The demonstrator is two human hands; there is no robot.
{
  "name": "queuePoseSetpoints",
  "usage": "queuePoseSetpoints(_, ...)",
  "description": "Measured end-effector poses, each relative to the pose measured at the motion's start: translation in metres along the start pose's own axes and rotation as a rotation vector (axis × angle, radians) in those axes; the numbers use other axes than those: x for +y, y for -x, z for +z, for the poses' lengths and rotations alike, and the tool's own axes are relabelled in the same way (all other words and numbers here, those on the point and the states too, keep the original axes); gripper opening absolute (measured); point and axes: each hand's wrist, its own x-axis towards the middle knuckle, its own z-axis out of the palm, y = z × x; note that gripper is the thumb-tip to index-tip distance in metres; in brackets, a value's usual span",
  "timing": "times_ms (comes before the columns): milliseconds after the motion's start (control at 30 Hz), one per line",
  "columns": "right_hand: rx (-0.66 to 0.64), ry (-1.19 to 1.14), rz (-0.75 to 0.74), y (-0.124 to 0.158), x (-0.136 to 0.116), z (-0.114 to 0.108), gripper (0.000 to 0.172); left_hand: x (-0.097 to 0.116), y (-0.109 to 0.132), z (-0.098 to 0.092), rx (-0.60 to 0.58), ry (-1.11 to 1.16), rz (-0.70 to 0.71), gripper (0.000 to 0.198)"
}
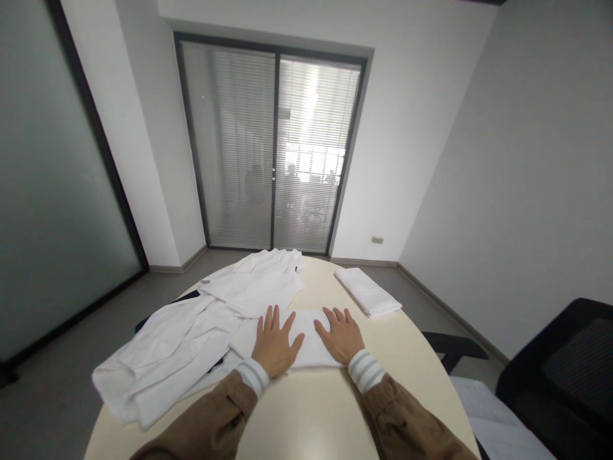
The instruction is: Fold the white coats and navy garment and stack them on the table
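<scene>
Both of my hands lie flat, palms down, on a small folded white cloth [308, 338] in the middle of a cream round table [311, 415]. My left hand [275, 342] presses its left half with fingers spread. My right hand [341, 335] presses its right half, fingers stretched out. Neither hand grips anything. My sleeves are brown with striped white cuffs.
A loose heap of white garments [191, 338] covers the table's left side and runs toward the far edge. A separate folded white cloth [368, 292] lies at the far right. Black chairs [555, 377] stand at the right. Glass doors with blinds [272, 147] are ahead.
</scene>
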Motion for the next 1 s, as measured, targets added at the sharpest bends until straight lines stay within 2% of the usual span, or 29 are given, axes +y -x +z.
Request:
queuePoseSetpoints(133, 0.023, 0.002, -0.020, 0.003, -0.003, -0.005, 0.071, 0.000, 0.001, 0.002, 0.030, 0.001, 0.035, 0.066)
queuePoseSetpoints(233, 0.016, -0.019, -0.187, 0.007, -0.005, -0.010, 0.065, 0.002, 0.002, -0.002, 0.097, 0.004, 0.122, 0.066)
queuePoseSetpoints(300, -0.039, -0.051, -0.315, 0.009, -0.005, -0.011, 0.061, 0.003, 0.001, -0.005, 0.071, 0.027, 0.220, 0.064)
queuePoseSetpoints(367, -0.083, -0.069, -0.350, 0.008, -0.005, -0.011, 0.060, 0.003, 0.000, -0.008, -0.008, 0.048, 0.269, 0.061)
queuePoseSetpoints(467, -0.107, -0.073, -0.320, 0.006, -0.004, -0.008, 0.059, 0.004, -0.002, -0.010, -0.069, 0.041, 0.243, 0.060)
queuePoseSetpoints(600, -0.094, -0.077, -0.314, 0.005, -0.004, -0.005, 0.058, 0.007, -0.002, -0.010, -0.060, 0.017, 0.246, 0.058)
queuePoseSetpoints(700, -0.057, -0.073, -0.280, 0.005, -0.002, -0.004, 0.061, 0.007, -0.001, -0.005, -0.030, 0.027, 0.182, 0.059)
queuePoseSetpoints(900, 0.025, -0.023, 0.112, -0.002, 0.010, -0.003, 0.068, -0.012, -0.011, 0.013, 0.133, 0.147, -0.064, 0.060)
queuePoseSetpoints(1000, 0.052, -0.048, 0.140, -0.007, 0.018, -0.001, 0.068, -0.026, -0.018, 0.014, 0.216, 0.223, -0.070, 0.052)
